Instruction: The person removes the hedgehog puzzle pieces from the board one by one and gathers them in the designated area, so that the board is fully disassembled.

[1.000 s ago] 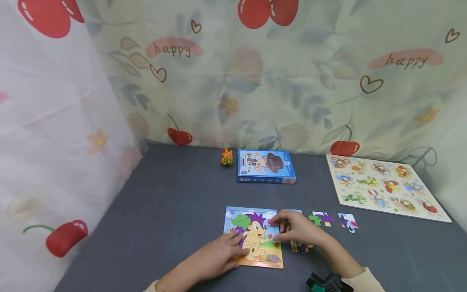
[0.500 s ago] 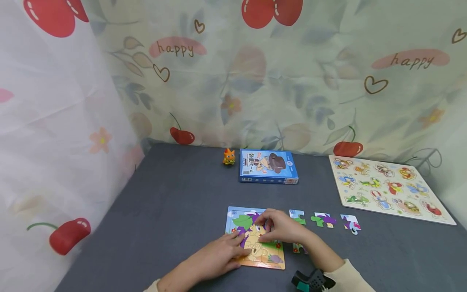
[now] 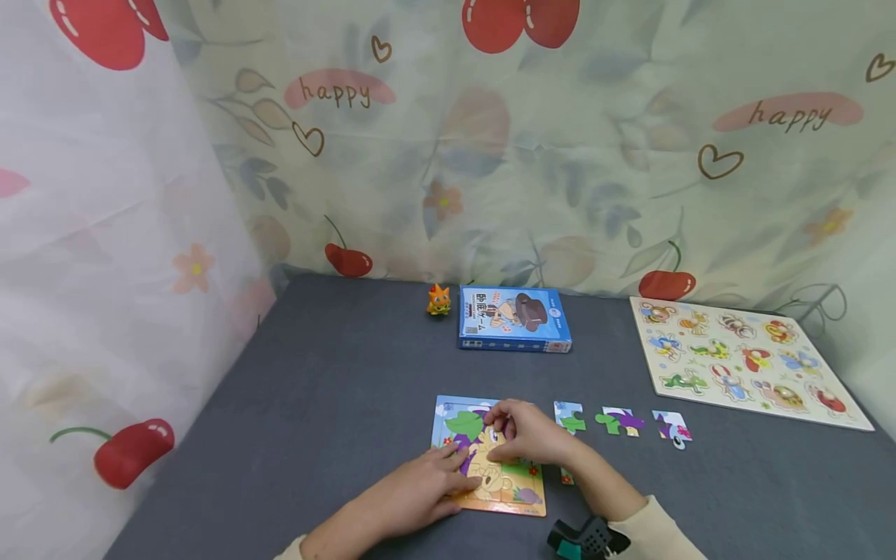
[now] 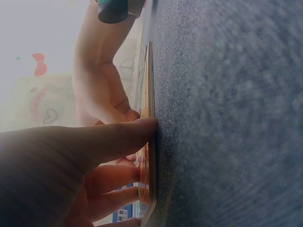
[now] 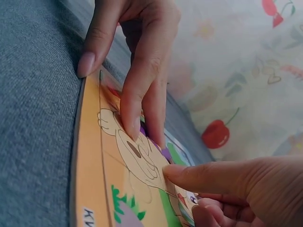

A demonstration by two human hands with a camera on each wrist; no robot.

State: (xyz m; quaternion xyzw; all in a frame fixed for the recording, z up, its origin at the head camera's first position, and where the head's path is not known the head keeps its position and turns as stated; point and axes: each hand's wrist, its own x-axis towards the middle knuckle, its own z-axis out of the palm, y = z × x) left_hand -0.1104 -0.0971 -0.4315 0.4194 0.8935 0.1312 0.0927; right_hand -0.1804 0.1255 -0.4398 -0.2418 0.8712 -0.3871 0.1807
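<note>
A jigsaw puzzle board [image 3: 518,504] with a cartoon hedgehog picture lies flat on the dark table. My left hand [image 3: 420,486] rests on its left side with fingers spread over the picture. In the left wrist view, the left thumb [image 4: 135,132] lies against the board's edge. Above the hedgehog's face is my right hand [image 3: 535,435], its thumb [image 5: 177,172] and curled fingers set on opposite sides of the face piece [image 5: 182,200] and pinching it. Part of that piece is covered by the fingers. Loose puzzle pieces [image 3: 619,421] lie to the right, one partly behind the right forearm.
A blue box [image 3: 514,319] stands behind the board, beside a small orange toy figure [image 3: 439,300]. At the right lies a white board with insect pictures [image 3: 749,362]. Patterned cloth [image 3: 448,140] hangs along the back and left. A black device [image 3: 588,538] sits on the right wrist.
My right hand has moved left from the board's right edge to the hedgehog's face. The left hand has stayed in place. The view has shifted slightly.
</note>
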